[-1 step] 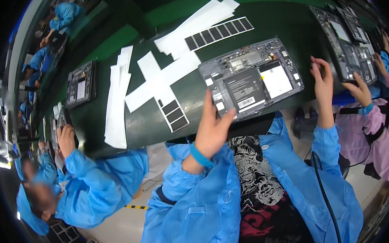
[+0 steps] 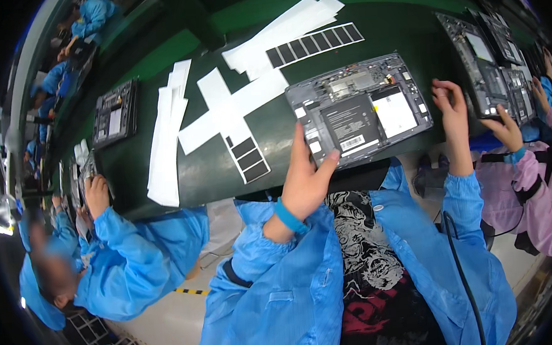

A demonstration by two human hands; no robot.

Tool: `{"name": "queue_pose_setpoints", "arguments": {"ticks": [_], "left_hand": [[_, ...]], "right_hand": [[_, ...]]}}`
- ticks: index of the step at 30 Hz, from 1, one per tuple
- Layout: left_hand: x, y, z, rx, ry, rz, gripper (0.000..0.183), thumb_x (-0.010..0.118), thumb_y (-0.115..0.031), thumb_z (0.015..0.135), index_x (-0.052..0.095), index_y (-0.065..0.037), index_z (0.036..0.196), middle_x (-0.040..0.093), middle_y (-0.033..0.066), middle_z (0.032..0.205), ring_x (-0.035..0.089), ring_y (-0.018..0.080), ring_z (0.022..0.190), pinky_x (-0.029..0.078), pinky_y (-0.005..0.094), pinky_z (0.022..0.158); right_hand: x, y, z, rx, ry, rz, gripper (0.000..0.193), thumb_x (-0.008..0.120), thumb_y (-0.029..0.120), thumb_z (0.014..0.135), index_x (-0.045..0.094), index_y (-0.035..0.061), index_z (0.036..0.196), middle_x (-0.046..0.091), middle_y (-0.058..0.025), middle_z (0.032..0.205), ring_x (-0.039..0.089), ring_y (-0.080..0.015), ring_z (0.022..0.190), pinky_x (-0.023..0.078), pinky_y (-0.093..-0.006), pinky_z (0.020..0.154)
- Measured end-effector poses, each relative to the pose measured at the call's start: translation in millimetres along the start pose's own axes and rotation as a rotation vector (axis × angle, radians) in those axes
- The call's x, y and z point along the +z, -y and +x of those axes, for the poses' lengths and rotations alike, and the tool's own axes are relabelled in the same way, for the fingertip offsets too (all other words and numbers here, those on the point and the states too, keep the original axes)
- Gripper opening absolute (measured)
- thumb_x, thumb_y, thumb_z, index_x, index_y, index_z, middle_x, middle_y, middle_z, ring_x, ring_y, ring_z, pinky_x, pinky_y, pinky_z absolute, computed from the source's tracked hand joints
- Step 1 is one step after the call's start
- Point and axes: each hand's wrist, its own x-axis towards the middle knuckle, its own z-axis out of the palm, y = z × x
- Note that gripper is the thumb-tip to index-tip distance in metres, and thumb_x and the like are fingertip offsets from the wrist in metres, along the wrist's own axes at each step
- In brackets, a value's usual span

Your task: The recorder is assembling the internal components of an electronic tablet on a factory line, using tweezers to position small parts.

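An opened tablet [image 2: 355,128] lies before me on the dark green table, its black battery, circuit board and a white panel exposed. My left hand [image 2: 305,182], with a blue band at the wrist, grips its left edge and lower left corner, thumb over the front rim. To the right of the tablet, my right hand [image 2: 453,114] is raised with bent fingers apart, touching nothing. Left of the tablet, crossed white paper strips [image 2: 226,109] lie flat, beside a sheet of black rectangular stickers [image 2: 247,158] that they partly cover.
Behind the tablet lie another black sticker sheet [image 2: 315,45] and white strips [image 2: 280,30]. More strips [image 2: 165,141] and stacked opened devices [image 2: 115,113] are farther left. At right, a co-worker's hand [image 2: 507,130] touches more opened devices [image 2: 481,65]. Another co-worker [image 2: 142,256] sits at left.
My right hand has moved slightly left, closer to the tablet. My left hand keeps its grip, and the whole view has shifted a little.
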Motion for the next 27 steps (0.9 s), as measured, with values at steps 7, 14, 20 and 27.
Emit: {"name": "queue_pose_setpoints", "arguments": {"ticks": [7,14,20,27], "left_hand": [[-34.1,-6.4,11.4,0.108,-0.208,0.36,0.076,0.062,-0.024,0.089,0.023,0.014,0.142,0.03,0.0356,0.145,0.035,0.0427,0.135,0.03,0.0402,0.111],[-75.7,-34.9,-15.7,0.29,-0.234,0.741,0.052,0.066,-0.017,0.086,0.051,-0.001,0.133,0.051,0.0234,0.136,0.046,0.0387,0.13,0.04,0.041,0.104],[-152.2,1.7,2.3,0.439,-0.404,1.03,0.06,0.069,-0.011,0.082,0.046,-0.001,0.137,0.054,0.0191,0.134,0.049,0.036,0.127,0.039,0.0407,0.105],[-156.2,6.6,7.8,0.351,-0.367,1.02,0.087,0.076,-0.02,0.077,0.028,0.002,0.145,0.055,0.0114,0.135,0.051,0.0359,0.121,0.037,0.0416,0.105]], "right_hand": [[59.3,-4.9,-40.3,-0.028,0.106,-0.294,0.013,0.056,0.011,0.097,0.061,0.0015,0.106,0.061,0.0001,0.083,0.049,-0.0045,0.069,0.041,-0.0205,0.065],[59.1,52.1,3.3,-0.185,0.09,-0.259,0.038,0.048,0.031,0.102,0.062,0.0032,0.123,0.069,-0.0066,0.101,0.056,-0.0057,0.076,0.045,-0.0201,0.074],[192.3,121.4,-47.1,-0.06,0.668,0.0,0.036,0.053,0.035,0.099,0.069,0.0038,0.11,0.069,-0.0056,0.083,0.062,-0.0068,0.068,0.051,-0.0215,0.062],[310.9,88.3,-65.5,0.01,0.926,-0.085,0.02,0.063,0.014,0.085,0.067,-0.0061,0.085,0.067,-0.0116,0.064,0.068,-0.0164,0.057,0.054,-0.0262,0.054]]}}
